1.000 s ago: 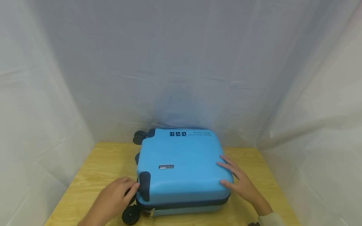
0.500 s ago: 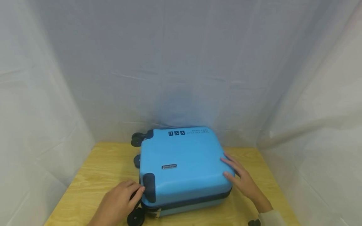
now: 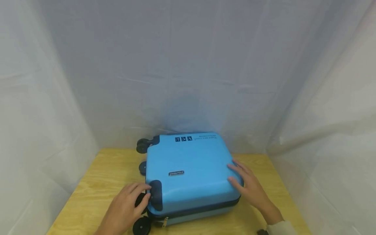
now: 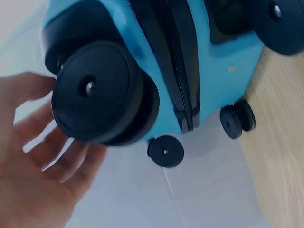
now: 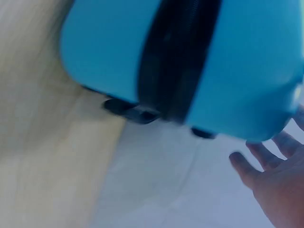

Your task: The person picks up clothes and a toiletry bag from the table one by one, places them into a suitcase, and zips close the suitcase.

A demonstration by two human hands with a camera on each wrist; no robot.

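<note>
A bright blue hard-shell suitcase (image 3: 188,169) lies flat on a wooden table (image 3: 100,182), its black wheels pointing left. My left hand (image 3: 129,205) rests with loosely curved fingers on the near-left corner, touching the black wheel housing (image 3: 155,194); the left wrist view shows that wheel (image 4: 95,92) close against my fingers (image 4: 52,156). My right hand (image 3: 248,186) lies flat, fingers spread, on the suitcase's right edge. In the right wrist view the blue shell (image 5: 237,61) and its dark zipper band (image 5: 178,57) fill the frame, with my fingers (image 5: 270,171) at the lower right.
White cloth (image 3: 188,65) hangs behind and on both sides of the table, close to the suitcase's far end. Bare tabletop shows left and right (image 3: 273,182) of the suitcase. Two further black wheels (image 3: 142,145) stick out at the far left.
The suitcase has turned slightly, its near end shifting right. My left hand followed and moved up onto the wheel housing. My right hand stayed on the right edge.
</note>
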